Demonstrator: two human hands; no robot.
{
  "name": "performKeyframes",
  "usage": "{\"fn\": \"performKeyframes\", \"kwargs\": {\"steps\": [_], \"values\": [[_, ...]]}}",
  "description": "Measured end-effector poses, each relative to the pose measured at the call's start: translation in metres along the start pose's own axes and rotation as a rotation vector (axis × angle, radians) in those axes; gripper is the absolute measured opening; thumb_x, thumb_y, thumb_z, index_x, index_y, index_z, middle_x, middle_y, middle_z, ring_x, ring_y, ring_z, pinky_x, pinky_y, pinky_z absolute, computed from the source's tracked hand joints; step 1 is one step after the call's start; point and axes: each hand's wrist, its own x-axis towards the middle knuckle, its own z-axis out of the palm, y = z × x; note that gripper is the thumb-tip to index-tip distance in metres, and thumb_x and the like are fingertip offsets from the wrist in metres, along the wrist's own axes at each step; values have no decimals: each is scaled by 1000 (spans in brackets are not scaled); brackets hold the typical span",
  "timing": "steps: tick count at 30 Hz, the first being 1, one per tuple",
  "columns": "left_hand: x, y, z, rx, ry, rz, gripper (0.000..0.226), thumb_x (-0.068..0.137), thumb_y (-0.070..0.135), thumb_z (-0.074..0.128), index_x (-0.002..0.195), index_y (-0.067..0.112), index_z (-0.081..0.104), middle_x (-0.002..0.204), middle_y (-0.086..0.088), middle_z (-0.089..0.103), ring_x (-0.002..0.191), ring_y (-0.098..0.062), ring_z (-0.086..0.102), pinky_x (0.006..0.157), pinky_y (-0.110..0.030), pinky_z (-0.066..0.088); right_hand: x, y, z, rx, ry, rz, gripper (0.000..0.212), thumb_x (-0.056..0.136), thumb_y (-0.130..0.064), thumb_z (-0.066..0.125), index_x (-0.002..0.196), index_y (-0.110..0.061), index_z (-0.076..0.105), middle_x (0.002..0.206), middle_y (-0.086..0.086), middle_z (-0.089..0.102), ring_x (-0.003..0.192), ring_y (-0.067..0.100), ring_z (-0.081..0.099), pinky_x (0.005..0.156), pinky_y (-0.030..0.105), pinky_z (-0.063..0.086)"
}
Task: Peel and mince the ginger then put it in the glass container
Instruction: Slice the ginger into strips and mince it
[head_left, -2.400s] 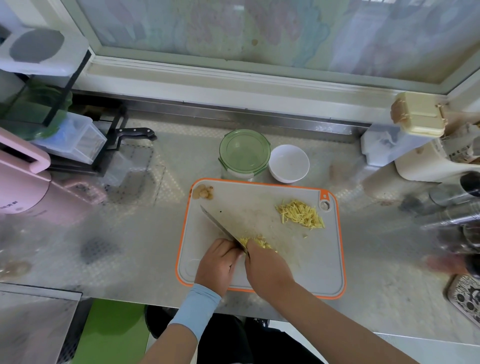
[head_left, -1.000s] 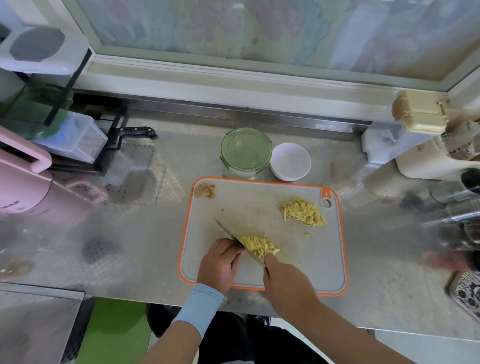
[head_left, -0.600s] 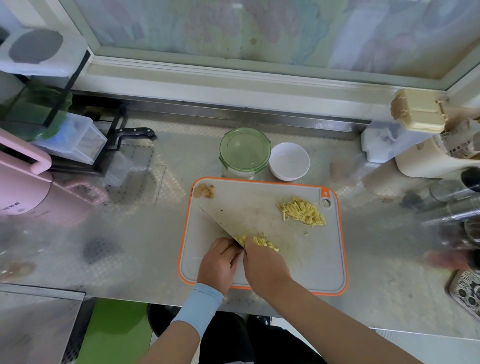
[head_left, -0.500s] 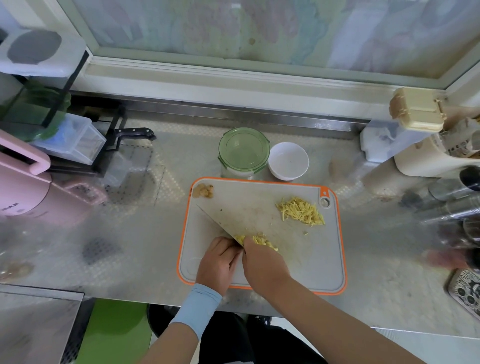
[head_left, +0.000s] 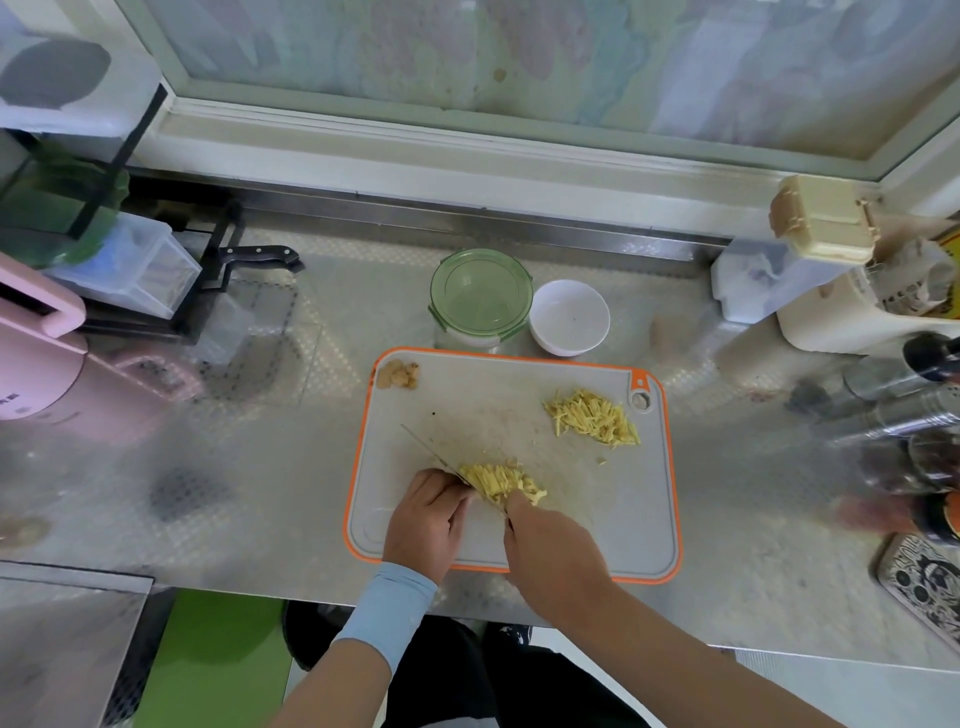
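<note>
Ginger strips (head_left: 498, 480) lie heaped near the middle of the cutting board (head_left: 644, 519), with a second heap (head_left: 592, 418) toward its far right corner. The right hand (head_left: 550, 545) grips the knife (head_left: 431, 451), whose blade lies along the near heap's left side. The left hand (head_left: 428, 519) sits curled just left of the blade; I cannot tell whether it holds anything. The glass container (head_left: 480, 296), green lid on, stands beyond the board beside a white bowl (head_left: 570, 317).

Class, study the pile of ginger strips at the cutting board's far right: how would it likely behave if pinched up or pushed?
The ginger strips lie as many loose thin slivers, so a pinch would probably lift only some and drop strays. Pushed, they'd likely slide as a spreading heap on the flat cutting board. They look light and unlikely to roll.
</note>
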Motion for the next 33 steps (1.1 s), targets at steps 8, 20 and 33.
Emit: {"fn": "performKeyframes", "kwargs": {"steps": [8,20,33], "values": [[-1,-1,0,-23,-14,-31,15,89,12,61,82,9,73,86,-3,67,91,-19,56,83,-21,45,5,-2,4,-49,-27,9,22,96,-5,45,115,-13,40,67,-4,37,61,22,43,46,28,25],[0,-2,-2,-40,-18,-68,13,87,11,63,78,12,73,82,0,65,87,-18,55,78,-18,43,14,-9,-4,22,-11,20,5,102,-18,37,98,-18,35,66,-2,43,52,15,36,43,30,23],[-1,-6,-1,-25,-2,-22,16,89,13,60,80,10,73,85,-3,67,91,-19,56,85,-17,42,5,-5,8,-63,-25,22,16,96,-6,43,107,-17,38,64,-4,38,59,23,46,47,30,30]]}}
